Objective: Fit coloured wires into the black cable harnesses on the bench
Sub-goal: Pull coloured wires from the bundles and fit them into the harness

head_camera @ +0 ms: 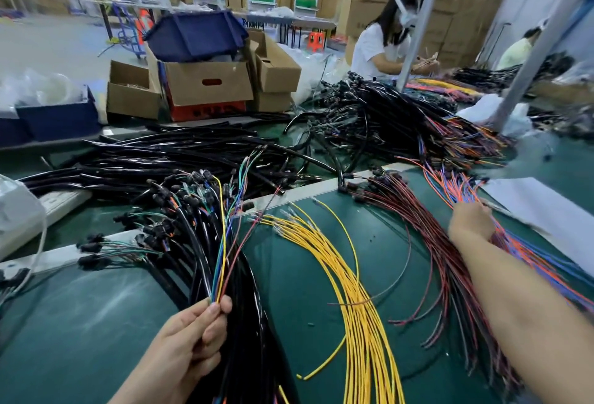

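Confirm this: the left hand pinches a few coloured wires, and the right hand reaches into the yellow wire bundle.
Not quite. The head view shows the right hand at the orange and blue wires, apart from the yellow wire bundle. The left hand does pinch a few coloured wires.

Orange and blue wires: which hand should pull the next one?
Right, probably. The right hand is at the orange and blue wires; the left hand is far off, pinching a few coloured wires.

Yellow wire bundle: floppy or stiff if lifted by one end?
Probably floppy: the yellow wires lie in long soft curves. Likely to splay apart, since no tie shows and strands fan out. Probably light, being thin.
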The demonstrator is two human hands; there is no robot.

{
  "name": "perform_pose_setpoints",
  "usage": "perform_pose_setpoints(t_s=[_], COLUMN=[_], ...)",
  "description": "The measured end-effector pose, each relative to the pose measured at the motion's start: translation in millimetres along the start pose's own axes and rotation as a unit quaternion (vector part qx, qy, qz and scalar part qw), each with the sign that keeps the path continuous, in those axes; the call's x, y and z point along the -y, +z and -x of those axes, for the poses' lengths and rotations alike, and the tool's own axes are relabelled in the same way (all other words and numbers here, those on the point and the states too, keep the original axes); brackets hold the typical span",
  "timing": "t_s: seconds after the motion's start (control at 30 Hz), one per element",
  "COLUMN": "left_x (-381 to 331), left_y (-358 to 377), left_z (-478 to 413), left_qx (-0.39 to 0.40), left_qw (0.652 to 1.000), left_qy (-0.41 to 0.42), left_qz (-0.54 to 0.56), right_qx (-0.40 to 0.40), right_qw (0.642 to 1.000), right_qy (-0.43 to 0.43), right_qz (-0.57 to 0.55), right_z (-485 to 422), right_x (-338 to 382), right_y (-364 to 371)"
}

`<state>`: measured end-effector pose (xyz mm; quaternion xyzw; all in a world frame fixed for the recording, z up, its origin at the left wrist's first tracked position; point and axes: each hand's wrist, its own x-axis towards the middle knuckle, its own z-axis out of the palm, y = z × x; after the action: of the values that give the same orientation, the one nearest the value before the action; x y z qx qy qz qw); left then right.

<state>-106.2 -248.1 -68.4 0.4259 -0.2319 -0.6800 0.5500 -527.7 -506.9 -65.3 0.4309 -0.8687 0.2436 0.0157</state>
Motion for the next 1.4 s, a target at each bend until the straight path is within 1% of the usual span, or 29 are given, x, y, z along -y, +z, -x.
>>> perform_pose_setpoints(t_s=[0.1,0.23,0.37,0.47,0.67,0.77,0.83,0.93,1.0,1.1,1.2,1.23,1.33,1.37,1.4], left_x=[0,1,0,0,0,0,0,0,1,0,0,0,1,1,1], left_y=[-2,-2,-1,-1,0,0,-1,-1,-1,-2,-3,-3,-3,-3,-3], left_z=[1,1,2,2,2,3,2,2,2,1,1,1,0,0,0], left_qx=[-0.001,-0.003,-0.003,-0.004,-0.005,-0.002,-0.002,0.0,0.001,0.001,0.002,0.001,-0.002,-0.003,-0.005], left_qw=[1.0,1.0,1.0,1.0,1.0,1.0,1.0,1.0,1.0,1.0,1.0,1.0,1.0,1.0,1.0], left_qy=[0.002,0.001,0.005,0.006,0.009,0.005,0.005,0.007,0.009,0.009,0.008,0.008,0.005,0.005,0.003], left_qz=[-0.004,-0.005,-0.014,-0.018,-0.023,-0.024,-0.022,-0.021,-0.02,-0.015,-0.014,-0.013,-0.003,0.0,0.002], right_qx=[-0.009,-0.012,-0.042,-0.056,-0.14,-0.123,-0.105,-0.095,-0.123,-0.172,-0.173,-0.178,-0.231,-0.22,-0.186], right_qw=[1.0,1.0,0.999,0.998,0.986,0.984,0.986,0.992,0.989,0.974,0.958,0.948,0.9,0.9,0.913], right_qy=[-0.002,-0.003,0.029,0.024,0.018,0.049,0.05,0.026,-0.001,-0.029,-0.078,-0.097,-0.132,-0.148,-0.193], right_qz=[-0.01,0.023,0.004,-0.023,-0.09,-0.117,-0.117,-0.083,-0.08,-0.147,-0.215,-0.246,-0.346,-0.347,-0.307], right_z=[3,3,3,3,1,-1,-2,-3,-1,6,12,14,14,15,20], right_x=[2,2,2,4,9,13,13,11,12,21,42,52,82,88,92], right_y=[0,-1,-6,-8,-6,-5,-3,-1,-2,-5,-12,-17,-34,-39,-43])
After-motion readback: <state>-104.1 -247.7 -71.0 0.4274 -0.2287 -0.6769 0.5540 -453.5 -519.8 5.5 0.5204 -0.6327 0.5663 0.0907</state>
